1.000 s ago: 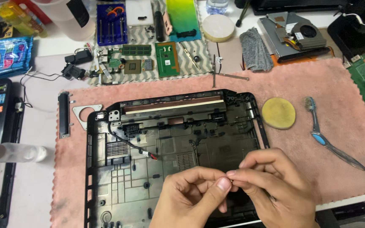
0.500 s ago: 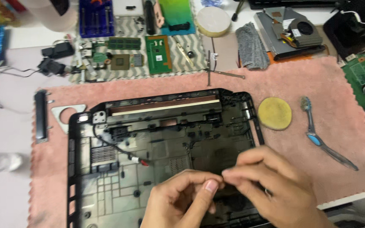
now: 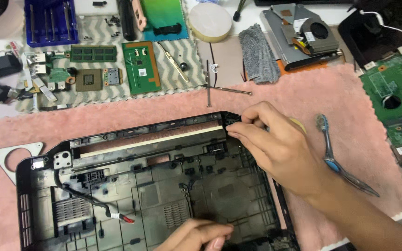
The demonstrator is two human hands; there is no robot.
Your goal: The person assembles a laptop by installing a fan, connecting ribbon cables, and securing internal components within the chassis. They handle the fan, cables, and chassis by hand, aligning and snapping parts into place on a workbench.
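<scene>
White worktable (image 3: 1,44), pink mat (image 3: 303,97), even light

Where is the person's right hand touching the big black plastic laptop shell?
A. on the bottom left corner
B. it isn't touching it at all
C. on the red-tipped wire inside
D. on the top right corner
D: the right hand has its fingertips pinched on the top right corner of the big black plastic laptop shell, far from the red-tipped wire at the lower left.
</scene>
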